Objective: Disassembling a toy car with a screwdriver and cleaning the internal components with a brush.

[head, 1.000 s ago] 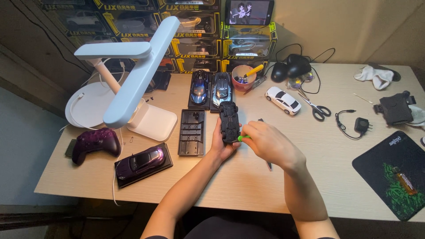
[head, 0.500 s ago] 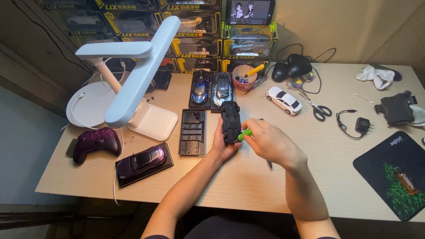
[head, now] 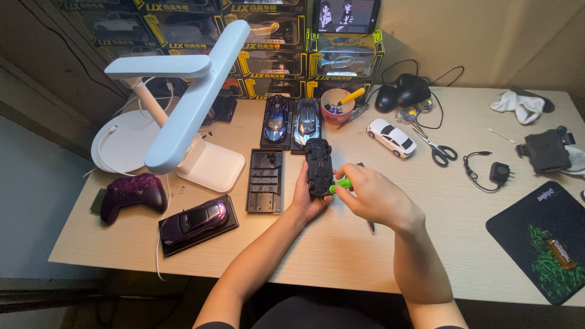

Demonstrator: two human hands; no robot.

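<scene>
Model car: black toy car (head: pixel 319 166) held underside up above the wooden desk (head: pixel 341 244), its upper body facing down and hidden from the camera.
Left hand: left hand (head: pixel 306 198) cups the car from below and the left, fingers wrapped behind it; most of the palm is covered by the car.
Right hand: right hand (head: pixel 373 195) is closed around a green-handled screwdriver (head: pixel 340 184), whose tip meets the car's underside; the tip itself is too small to make out, and the handle is mostly buried in the fist.
Under the right hand: a thin dark tool (head: pixel 370 226) pokes out by the wrist, possibly another screwdriver.
Black base tray: empty display base (head: pixel 265 181) lies flat just left of the car.
Purple car: purple model car (head: pixel 196 219) sits on its own base near the front edge.
Lamp: white desk lamp (head: pixel 189 97) hides part of the boxed cars behind it.
Mouse pad: black mouse pad (head: pixel 545 240) is cut off at the right edge.
</scene>
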